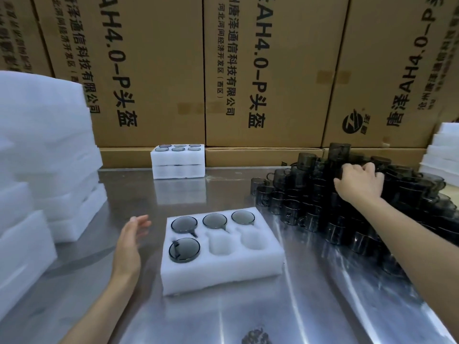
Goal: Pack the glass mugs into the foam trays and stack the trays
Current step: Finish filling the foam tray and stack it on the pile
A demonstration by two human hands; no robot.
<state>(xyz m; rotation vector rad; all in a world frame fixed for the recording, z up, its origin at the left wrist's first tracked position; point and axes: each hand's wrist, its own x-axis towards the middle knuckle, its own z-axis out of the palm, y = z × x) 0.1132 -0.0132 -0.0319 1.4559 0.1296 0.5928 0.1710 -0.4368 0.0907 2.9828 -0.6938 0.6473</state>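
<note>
White foam tray [221,266] with four dark glass mugs [184,250] is seen at the table's middle.
The left hand [129,247] is held flat at 9 o'clock of it; the right hand [360,184] is curled on the piled smoky mugs [310,194] at 2 o'clock.

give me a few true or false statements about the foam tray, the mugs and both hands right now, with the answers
1. The near foam tray holds four mugs and has two empty pockets. True.
2. The right hand rests on the steel table beside the tray. False: it reaches into the pile of glass mugs on the right.
3. The left hand holds a mug. False: it is open, holding nothing, left of the tray.
4. Two filled trays sit stacked at the far edge of the table. True.
5. The tray's back row is empty. False: all three back pockets hold mugs.
</note>
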